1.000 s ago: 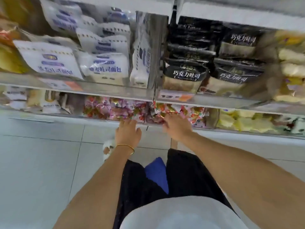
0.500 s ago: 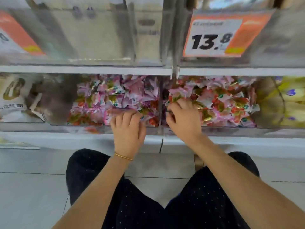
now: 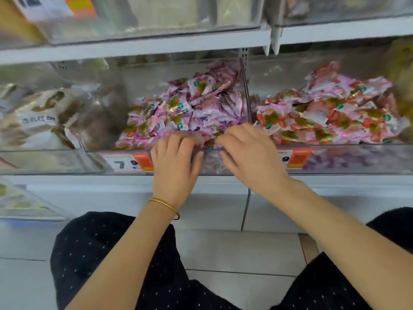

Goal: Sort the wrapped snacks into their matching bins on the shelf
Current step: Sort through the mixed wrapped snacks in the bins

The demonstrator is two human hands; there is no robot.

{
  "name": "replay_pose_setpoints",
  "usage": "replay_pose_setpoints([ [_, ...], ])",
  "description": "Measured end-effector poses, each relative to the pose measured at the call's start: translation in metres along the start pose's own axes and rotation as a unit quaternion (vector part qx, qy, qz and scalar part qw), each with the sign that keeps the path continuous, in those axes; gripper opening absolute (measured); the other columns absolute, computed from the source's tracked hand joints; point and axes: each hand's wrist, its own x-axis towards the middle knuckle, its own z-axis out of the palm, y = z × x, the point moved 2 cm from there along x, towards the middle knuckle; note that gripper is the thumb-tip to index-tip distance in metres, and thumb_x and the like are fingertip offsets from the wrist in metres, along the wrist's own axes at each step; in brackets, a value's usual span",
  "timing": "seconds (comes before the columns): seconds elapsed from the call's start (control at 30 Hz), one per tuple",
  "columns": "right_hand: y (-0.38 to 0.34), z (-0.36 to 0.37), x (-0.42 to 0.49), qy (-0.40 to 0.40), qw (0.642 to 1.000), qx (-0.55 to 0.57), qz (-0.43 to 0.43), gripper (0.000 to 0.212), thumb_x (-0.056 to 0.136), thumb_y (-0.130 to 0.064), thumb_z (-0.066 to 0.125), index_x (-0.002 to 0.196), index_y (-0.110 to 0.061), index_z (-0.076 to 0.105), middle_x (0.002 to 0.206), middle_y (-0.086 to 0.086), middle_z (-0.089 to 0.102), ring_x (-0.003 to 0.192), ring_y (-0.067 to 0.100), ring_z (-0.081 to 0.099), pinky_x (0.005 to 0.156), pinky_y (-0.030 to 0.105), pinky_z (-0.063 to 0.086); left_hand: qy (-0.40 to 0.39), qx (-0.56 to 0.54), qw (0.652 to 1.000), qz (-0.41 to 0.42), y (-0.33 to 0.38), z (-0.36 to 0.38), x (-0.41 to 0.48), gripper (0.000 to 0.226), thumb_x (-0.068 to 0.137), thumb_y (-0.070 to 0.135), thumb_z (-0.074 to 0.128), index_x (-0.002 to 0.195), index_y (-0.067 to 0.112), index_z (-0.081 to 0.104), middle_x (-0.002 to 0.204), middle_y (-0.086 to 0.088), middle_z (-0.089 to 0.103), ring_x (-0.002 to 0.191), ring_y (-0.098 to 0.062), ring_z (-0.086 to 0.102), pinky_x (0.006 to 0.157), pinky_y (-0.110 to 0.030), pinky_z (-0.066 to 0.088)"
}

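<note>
Two clear bins sit side by side on the low shelf. The left bin holds pink-and-purple wrapped snacks. The right bin holds pink-and-red wrapped snacks. A clear divider separates them. My left hand, with a gold bangle on its wrist, curls its fingers over the front rim of the left bin into the snacks. My right hand reaches leftward beside it, fingertips in the same front corner. The fingertips of both hands are blurred and buried among wrappers.
A bin of brown-and-white bags stands to the left, and yellow packs to the far right. Orange price labels front the bins. An upper shelf overhangs. My knees in black dotted trousers rest over the tiled floor.
The view has dropped and closed in on the low shelf. My right hand has moved from the red-snack bin to the front of the purple-snack bin, close beside my left hand.
</note>
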Motion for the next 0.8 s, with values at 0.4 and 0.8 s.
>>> replay_pose_setpoints([
  [0.4,-0.006,0.029,0.016,-0.054,0.990,0.106,0.071,0.021,0.066,-0.015,0.082,0.066,-0.008,0.062,0.068,0.005,0.057,0.066,0.028,0.056,0.056,0.029,0.046,0.016,-0.081,0.997,0.003,-0.018,0.008,0.005,0.027,0.091,0.035,0.044,0.085,0.022,0.067,0.087,0.004,0.061,0.082,-0.016,0.041,0.067,-0.029,0.018],
  [0.8,-0.006,0.016,0.032,-0.038,0.986,0.143,0.082,0.013,0.074,-0.021,0.071,0.070,-0.011,0.063,0.070,-0.001,0.054,0.071,0.021,0.052,0.066,0.026,0.038,0.056,-0.154,0.986,-0.015,-0.021,-0.006,0.016,0.021,0.089,0.034,0.051,0.084,0.025,0.069,0.087,0.008,0.060,0.084,-0.012,0.044,0.070,-0.026,0.017],
])
